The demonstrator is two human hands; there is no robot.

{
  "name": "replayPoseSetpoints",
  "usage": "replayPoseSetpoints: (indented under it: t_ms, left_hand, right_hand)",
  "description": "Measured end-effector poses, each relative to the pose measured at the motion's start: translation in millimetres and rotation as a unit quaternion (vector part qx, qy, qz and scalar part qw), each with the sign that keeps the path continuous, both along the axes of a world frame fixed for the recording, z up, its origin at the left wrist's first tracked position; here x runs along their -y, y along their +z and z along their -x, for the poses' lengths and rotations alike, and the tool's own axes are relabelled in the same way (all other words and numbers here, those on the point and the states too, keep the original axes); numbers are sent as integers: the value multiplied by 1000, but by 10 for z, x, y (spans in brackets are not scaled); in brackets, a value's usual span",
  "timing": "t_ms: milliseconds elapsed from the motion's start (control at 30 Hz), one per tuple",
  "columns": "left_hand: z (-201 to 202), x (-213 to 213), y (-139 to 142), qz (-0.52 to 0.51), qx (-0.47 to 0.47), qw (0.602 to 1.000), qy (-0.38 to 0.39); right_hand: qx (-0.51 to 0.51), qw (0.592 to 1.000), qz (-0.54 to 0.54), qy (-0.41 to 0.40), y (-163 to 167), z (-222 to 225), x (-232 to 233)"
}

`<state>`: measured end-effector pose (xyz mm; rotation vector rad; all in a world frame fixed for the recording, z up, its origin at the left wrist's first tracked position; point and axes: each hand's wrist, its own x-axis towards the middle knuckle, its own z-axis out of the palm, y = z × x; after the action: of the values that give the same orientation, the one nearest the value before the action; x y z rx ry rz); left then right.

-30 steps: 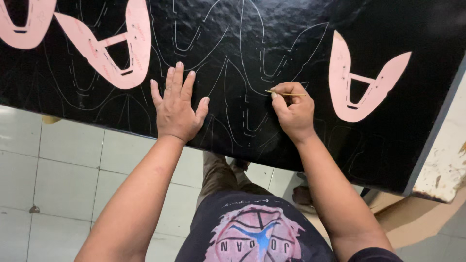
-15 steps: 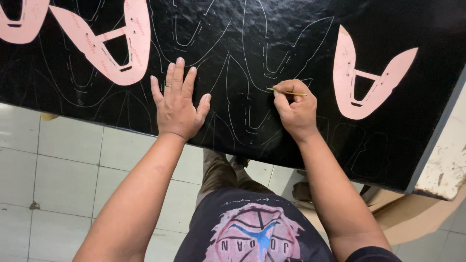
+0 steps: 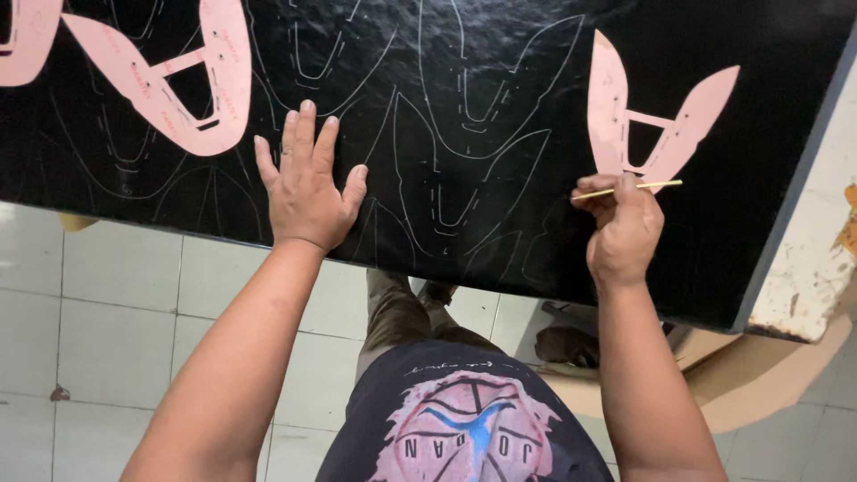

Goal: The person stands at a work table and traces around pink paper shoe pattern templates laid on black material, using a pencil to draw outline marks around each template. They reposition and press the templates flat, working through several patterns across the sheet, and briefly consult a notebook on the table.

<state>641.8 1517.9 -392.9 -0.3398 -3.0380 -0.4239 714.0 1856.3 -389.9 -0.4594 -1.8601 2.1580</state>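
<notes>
The left hand (image 3: 308, 192) is lying flat with fingers spread apart on the black leather sheet (image 3: 464, 80), pinning it near its front edge. The right hand (image 3: 622, 230) is pinching closed on a thin yellow marking stick (image 3: 629, 188), which is lying nearly level and pointing toward three o'clock, just below the pink cardboard pattern (image 3: 656, 120). A second pink pattern (image 3: 170, 76) is lying at about ten o'clock from the left hand, among pale outlines already drawn. The risk, as I judge it, is the pattern shifting: nothing is pressing it down, so a nudge from the stick could be skewing its outline. The sheet's front edge is overhanging the tiled floor (image 3: 107, 330) and could be sliding if the left palm lifts.
</notes>
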Motion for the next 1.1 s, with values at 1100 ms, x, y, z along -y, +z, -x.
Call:
replayPoseSetpoints:
  t_ms: [1100]
  left_hand:
    - [-1231, 2741, -313, -421, 156, 867, 218]
  right_hand:
    - [256, 959, 42, -118, -130, -1364, 2232]
